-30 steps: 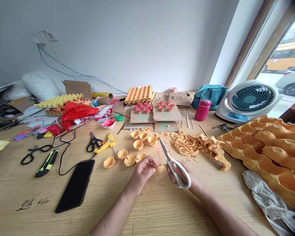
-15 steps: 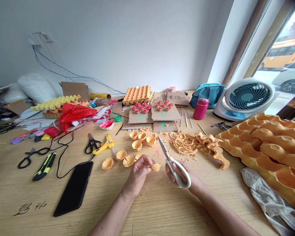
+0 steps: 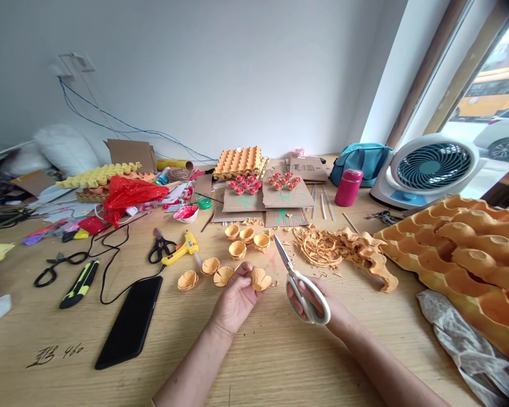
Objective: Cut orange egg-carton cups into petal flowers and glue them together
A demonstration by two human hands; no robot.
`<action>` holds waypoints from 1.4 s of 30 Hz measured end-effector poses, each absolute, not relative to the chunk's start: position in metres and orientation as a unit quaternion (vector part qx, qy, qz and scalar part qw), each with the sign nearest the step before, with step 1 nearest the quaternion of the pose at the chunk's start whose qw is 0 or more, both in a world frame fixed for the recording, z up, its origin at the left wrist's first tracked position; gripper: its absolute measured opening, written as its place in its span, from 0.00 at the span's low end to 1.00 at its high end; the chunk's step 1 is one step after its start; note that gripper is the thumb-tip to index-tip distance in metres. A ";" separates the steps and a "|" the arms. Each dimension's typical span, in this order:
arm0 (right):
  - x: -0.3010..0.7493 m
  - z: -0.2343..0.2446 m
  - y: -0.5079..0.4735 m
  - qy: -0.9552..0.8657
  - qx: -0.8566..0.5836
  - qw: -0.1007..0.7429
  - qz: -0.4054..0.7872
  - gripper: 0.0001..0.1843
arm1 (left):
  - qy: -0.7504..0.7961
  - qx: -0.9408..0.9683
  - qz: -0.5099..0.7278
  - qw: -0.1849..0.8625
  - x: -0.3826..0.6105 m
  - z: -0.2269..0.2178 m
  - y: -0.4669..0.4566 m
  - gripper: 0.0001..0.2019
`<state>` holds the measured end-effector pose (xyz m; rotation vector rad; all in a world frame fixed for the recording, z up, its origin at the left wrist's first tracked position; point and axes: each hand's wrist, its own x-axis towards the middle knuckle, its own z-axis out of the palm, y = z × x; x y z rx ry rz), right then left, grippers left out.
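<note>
My left hand [image 3: 236, 302] pinches an orange egg-carton cup [image 3: 259, 279] with petal-like cut edges, its rounded underside turned toward me. A small scrap sits at the cup's right edge. In my right hand [image 3: 309, 302] is a pair of white-handled scissors [image 3: 299, 282], blades nearly together and pointing up and away, just right of the cup. Beyond my left hand, several cut cups [image 3: 237, 250] stand on the table, some of them stacked. Farther right lies a heap of orange carton trimmings [image 3: 320, 249].
Left of me are a yellow glue gun [image 3: 186, 247], black scissors [image 3: 160, 246], a utility knife [image 3: 80, 284] and a phone [image 3: 129, 322]. Large egg trays [image 3: 462, 243] and a fan [image 3: 432, 169] stand right. Cardboard with red flowers [image 3: 286, 195] and a pink bottle [image 3: 348, 187] are behind.
My left hand has turned the cup so its rounded base faces me, and shifted it slightly left and up. My right hand with the scissors stays nearly in place.
</note>
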<state>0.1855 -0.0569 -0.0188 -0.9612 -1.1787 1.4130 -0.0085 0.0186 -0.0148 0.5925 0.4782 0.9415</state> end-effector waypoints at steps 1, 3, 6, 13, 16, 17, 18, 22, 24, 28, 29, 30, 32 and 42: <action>0.185 -0.019 -0.057 -0.492 -0.400 0.505 0.586 0.31 | 0.230 0.292 0.442 0.816 -0.008 -0.015 0.019 0.13; 0.184 -0.018 -0.057 -0.503 -0.406 0.492 0.583 0.31 | 0.245 0.332 0.446 0.794 -0.007 -0.015 0.019 0.13; 0.182 -0.018 -0.059 -0.529 -0.425 0.462 0.571 0.31 | 0.262 0.394 0.456 0.754 -0.005 -0.012 0.016 0.14; 0.182 -0.023 -0.063 -0.602 -0.499 0.393 0.484 0.18 | 0.321 0.505 0.473 0.647 -0.004 -0.009 0.015 0.15; 0.183 -0.027 -0.062 -0.640 -0.526 0.374 0.418 0.15 | 0.344 0.520 0.478 0.619 -0.004 -0.009 0.017 0.17; 0.184 -0.027 -0.061 -0.652 -0.534 0.368 0.393 0.15 | 0.349 0.519 0.481 0.614 -0.004 -0.009 0.018 0.17; 0.184 -0.028 -0.060 -0.664 -0.542 0.363 0.366 0.15 | 0.352 0.518 0.485 0.611 -0.004 -0.009 0.018 0.16; 0.185 -0.026 -0.059 -0.709 -0.573 0.335 0.239 0.15 | 0.354 0.516 0.487 0.609 -0.005 -0.010 0.018 0.16; 0.185 -0.025 -0.059 -0.731 -0.585 0.307 0.171 0.14 | 0.353 0.516 0.488 0.609 -0.005 -0.010 0.018 0.15; 0.187 -0.023 -0.061 -0.762 -0.595 0.245 0.077 0.09 | 0.348 0.514 0.493 0.610 -0.004 -0.011 0.018 0.15; 0.187 -0.022 -0.062 -0.766 -0.595 0.236 0.063 0.09 | 0.348 0.514 0.493 0.610 -0.004 -0.011 0.018 0.16; 0.187 -0.022 -0.062 -0.769 -0.595 0.230 0.051 0.08 | 0.348 0.514 0.494 0.609 -0.004 -0.011 0.018 0.16; 0.187 -0.021 -0.063 -0.773 -0.594 0.222 0.034 0.08 | 0.345 0.515 0.494 0.609 -0.004 -0.010 0.018 0.16; 0.185 -0.019 -0.063 -0.777 -0.594 0.206 0.031 0.09 | 0.326 0.511 0.488 0.628 -0.001 -0.009 0.014 0.16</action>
